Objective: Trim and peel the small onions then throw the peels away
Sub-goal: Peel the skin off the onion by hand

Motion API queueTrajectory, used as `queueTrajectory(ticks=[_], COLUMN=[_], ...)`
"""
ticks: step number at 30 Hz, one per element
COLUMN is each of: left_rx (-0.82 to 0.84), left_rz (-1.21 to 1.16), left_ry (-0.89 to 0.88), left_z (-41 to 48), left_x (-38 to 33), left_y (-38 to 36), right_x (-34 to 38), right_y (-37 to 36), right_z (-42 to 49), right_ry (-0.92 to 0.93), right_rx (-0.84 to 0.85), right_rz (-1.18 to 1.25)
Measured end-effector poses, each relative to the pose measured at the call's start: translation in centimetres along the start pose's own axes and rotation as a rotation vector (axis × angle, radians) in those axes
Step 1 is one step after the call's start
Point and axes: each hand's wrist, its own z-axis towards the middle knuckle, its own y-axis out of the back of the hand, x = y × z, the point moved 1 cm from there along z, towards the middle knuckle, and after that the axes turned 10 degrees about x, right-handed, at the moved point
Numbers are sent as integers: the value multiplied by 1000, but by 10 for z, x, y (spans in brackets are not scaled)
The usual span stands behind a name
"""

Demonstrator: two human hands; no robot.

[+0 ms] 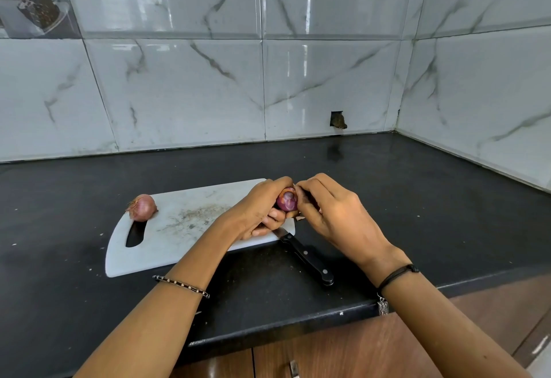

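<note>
A small purple onion (286, 202) is held above the right end of the white cutting board (185, 228). My left hand (262, 210) cups it from below and the left. The fingertips of my right hand (325, 213) pinch at its top right side, where a bit of brownish skin shows. Glossy purple flesh is visible between the two hands. A second small onion (142, 207), still in its dry pink skin, lies at the board's far left corner next to the handle slot.
A black-handled knife (308, 258) lies on the dark countertop (417, 198), blade tip on the board under my left hand. Tiled walls close the back and right. The counter's front edge runs below my wrists, wooden cabinet fronts beneath.
</note>
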Motion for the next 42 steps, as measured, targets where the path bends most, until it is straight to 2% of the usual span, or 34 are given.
queueTrajectory(ticks=[7, 15, 25, 30, 35, 38, 42], left_rx=[35, 2, -153, -136, -52, -28, -83], left_rz=[-37, -123, 164, 181, 115, 120, 175], left_ry=[-105, -123, -183, -241, -318, -322, -294], left_z=[-2, -3, -6, -3, 0, 1, 0], left_x=[-1, -1, -4, -1, 2, 3, 4], left_y=[-2, -3, -7, -7, -8, -9, -8], right_x=[3, 8, 2, 7, -1, -3, -1], right_y=[5, 14, 7, 8, 12, 12, 12], right_z=[0, -3, -6, -3, -4, -6, -6], right_ry=[-51, -53, -4, -154, -419, -469, -475], right_rx=[-9, -14, 29, 67, 23, 27, 51], right_rz=[105, 159, 64, 98, 312, 366, 415])
